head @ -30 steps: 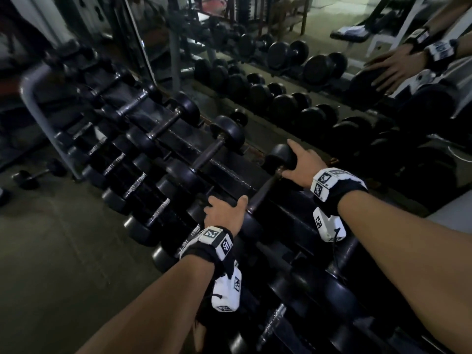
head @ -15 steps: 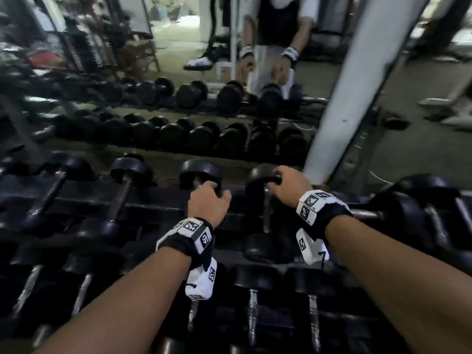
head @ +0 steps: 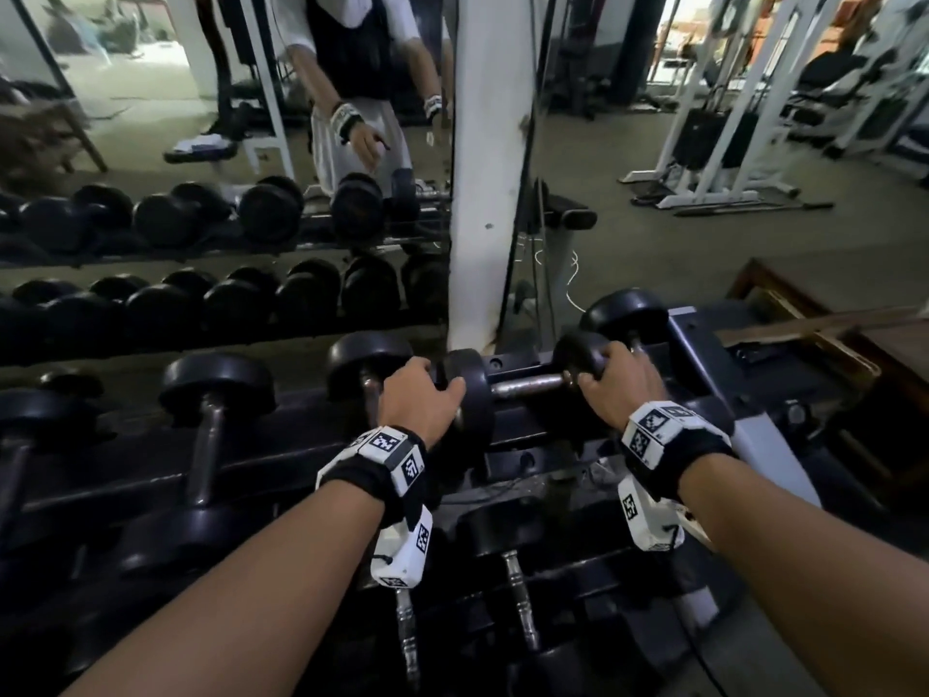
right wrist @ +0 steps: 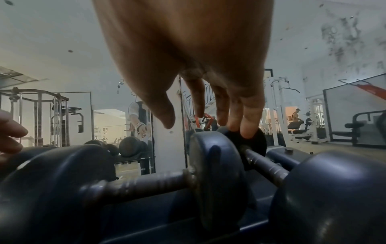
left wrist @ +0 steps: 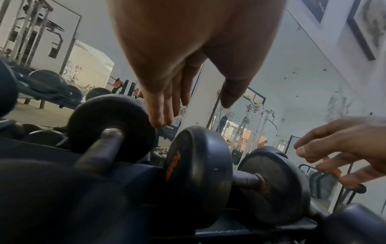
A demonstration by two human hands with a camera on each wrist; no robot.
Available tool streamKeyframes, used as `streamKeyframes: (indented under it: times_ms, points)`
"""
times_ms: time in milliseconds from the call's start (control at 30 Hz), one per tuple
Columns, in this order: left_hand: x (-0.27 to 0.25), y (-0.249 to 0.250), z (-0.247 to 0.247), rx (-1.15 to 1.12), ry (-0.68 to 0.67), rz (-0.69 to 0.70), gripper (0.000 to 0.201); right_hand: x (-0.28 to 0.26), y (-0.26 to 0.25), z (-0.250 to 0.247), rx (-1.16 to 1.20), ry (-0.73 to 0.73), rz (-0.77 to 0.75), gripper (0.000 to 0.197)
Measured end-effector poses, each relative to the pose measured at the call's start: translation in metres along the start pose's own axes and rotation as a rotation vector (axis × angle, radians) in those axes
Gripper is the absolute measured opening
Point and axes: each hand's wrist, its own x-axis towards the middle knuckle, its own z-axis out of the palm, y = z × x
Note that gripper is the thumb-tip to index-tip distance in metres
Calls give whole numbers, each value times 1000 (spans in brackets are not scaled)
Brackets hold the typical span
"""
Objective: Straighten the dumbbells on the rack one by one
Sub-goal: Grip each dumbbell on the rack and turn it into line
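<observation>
Because this dumbbell point(head: 523, 384) lies sideways across the top shelf of the rack point(head: 704, 344), the left hand point(head: 417, 399) cups one end and the right hand point(head: 618, 384) the other, fingers draped loosely, likely to swing it straight.

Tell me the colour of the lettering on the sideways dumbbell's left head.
Orange-red lettering on the dumbbell's black head; clearest in the left wrist view.

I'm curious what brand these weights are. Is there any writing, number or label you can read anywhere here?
Orange lettering on the sideways dumbbell's left head: blurred, unreadable.
Wristbands: black-and-white square code patterns only, no words.
Framed pictures on the wall: nothing legible.
No weight numbers visible.
</observation>
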Motion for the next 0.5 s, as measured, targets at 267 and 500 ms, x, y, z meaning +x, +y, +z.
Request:
streamKeyframes:
  times_ms: [267, 500]
  points:
    - [47, 35, 78, 55, 48, -238, 78, 89, 33, 1, 62, -278, -19, 72]
    - [75, 38, 85, -50, 84, -580, 85, 128, 36, 22, 336, -438, 122, 68]
